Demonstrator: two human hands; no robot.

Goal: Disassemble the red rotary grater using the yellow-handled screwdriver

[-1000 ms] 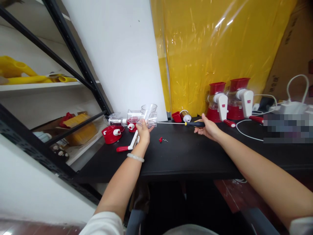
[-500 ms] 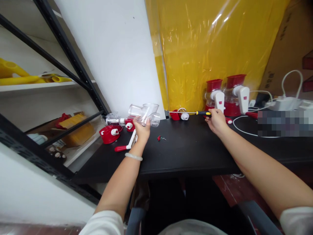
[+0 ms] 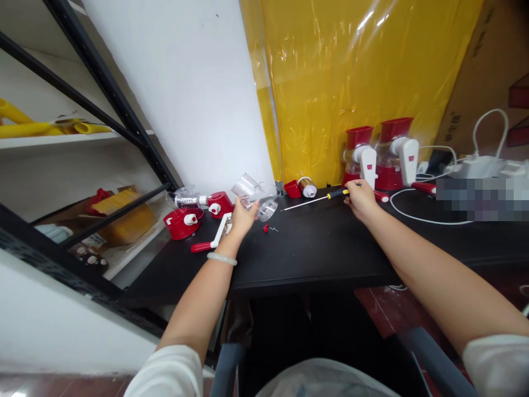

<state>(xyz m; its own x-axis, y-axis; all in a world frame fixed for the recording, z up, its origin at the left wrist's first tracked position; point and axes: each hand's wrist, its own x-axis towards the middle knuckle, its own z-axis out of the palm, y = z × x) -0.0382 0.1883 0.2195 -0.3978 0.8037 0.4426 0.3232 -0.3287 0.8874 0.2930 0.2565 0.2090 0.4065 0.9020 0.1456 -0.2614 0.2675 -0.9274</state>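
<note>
My left hand (image 3: pixel 244 217) is closed on a clear plastic grater housing (image 3: pixel 266 209), which tilts just above the table or rests on it; I cannot tell which. My right hand (image 3: pixel 361 198) grips a long screwdriver (image 3: pixel 306 204) by its black and yellow handle, with the shaft slanting down to the left toward the housing, apart from it. A small red part (image 3: pixel 265 227) and some screws (image 3: pixel 274 229) lie below the housing. Beside my left wrist is a white crank with a red handle (image 3: pixel 201 247). Red grater bases (image 3: pixel 178 225) sit further left.
Two assembled rotary graters (image 3: pixel 397 154) stand at the back right. A red cup-shaped part (image 3: pixel 292 189) and a metal drum (image 3: pixel 307 187) lie by the yellow sheet (image 3: pixel 330 82). White cable (image 3: pixel 392 209) loops at right. A black-framed shelf (image 3: pixel 152 165) borders the left.
The clear housing has turned over to the right and come slightly lower in my left hand. The screwdriver has gone from level to slanting, its tip dropping toward the table.
</note>
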